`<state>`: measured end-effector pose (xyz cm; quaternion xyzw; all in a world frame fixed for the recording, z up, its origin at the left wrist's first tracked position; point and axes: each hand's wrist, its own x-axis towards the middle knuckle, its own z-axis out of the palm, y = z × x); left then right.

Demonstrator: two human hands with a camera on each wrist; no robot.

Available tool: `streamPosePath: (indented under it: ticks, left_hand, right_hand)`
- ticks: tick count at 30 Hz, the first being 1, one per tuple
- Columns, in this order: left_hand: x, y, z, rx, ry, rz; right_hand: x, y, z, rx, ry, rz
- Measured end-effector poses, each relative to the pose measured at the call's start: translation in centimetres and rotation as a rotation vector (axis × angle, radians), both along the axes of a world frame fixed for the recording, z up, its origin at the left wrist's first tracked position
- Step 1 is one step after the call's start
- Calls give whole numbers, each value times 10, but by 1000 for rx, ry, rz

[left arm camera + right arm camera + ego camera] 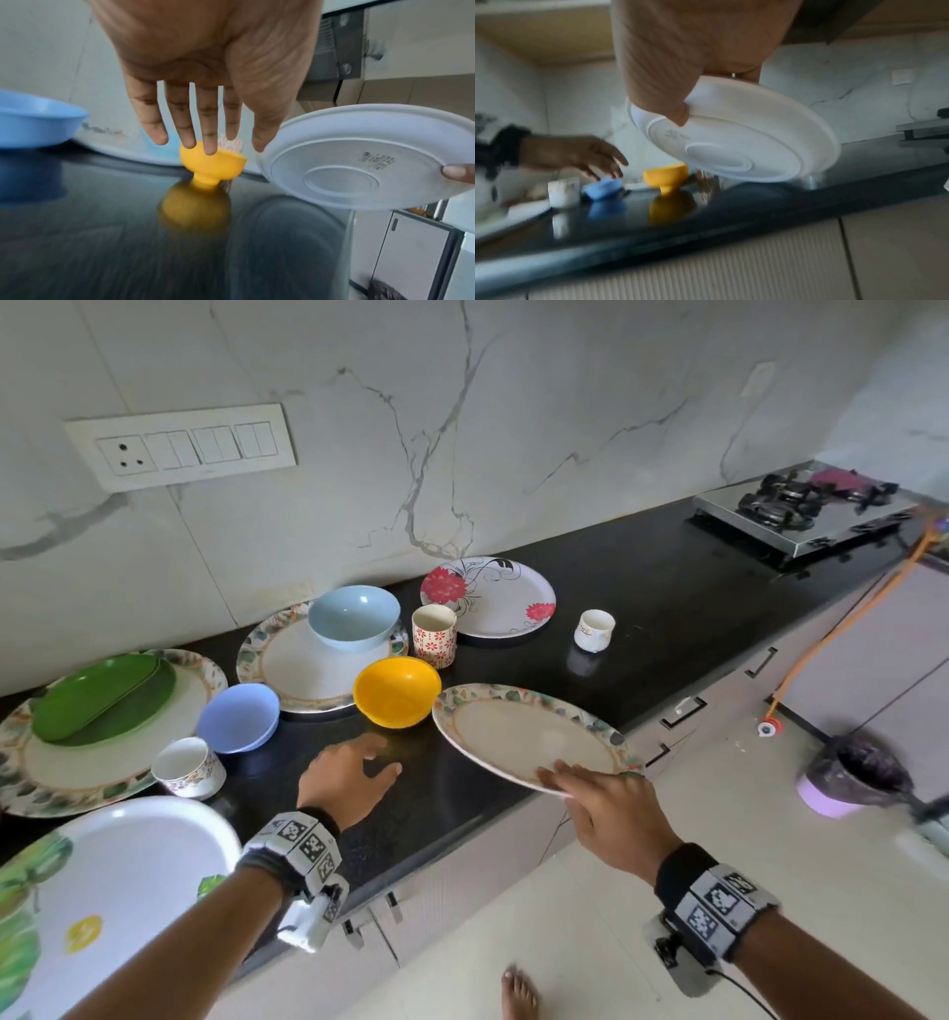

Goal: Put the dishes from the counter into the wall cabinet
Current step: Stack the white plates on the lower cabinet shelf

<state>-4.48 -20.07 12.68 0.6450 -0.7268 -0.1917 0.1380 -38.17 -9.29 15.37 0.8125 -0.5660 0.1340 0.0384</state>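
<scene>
A leaf-rimmed plate (529, 737) is held by the right hand (611, 809) at its near edge, fingers laid on the upper face and the thumb pressed to the white underside (731, 146). The plate is lifted clear of the black counter (642, 608) and tilted, its far edge toward the yellow bowl (396, 691); its near part projects past the counter's front edge. The grip sits at the rim only, so nearly the whole plate extends away from the hand toward the wall.

The left hand (349, 778) is held above the counter with fingers spread and straight, nothing in it. In the left wrist view the fingertips (210, 150) are seen in line with the yellow bowl; contact cannot be told.

On the counter are noted: a purple-blue bowl (239, 717), a light blue bowl (354, 617) standing on a second leaf-rimmed plate (287, 670), a red-patterned cup (434, 635), a red-flower plate (488, 597), a small white cup (594, 630), a floral cup (187, 766), and green dishes (97, 695) on a third leaf-rimmed plate (67, 778).
</scene>
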Motion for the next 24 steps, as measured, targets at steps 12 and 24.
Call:
streamPosePath:
  ticks: [12,24]
  left_hand:
    - [21,-37,214,-603,161,-104]
    - [59,-82,419,-1068,23,-61]
  right_hand:
    - [20,14,142,-288,-503,8]
    - [33,15,295,-672,-601,257]
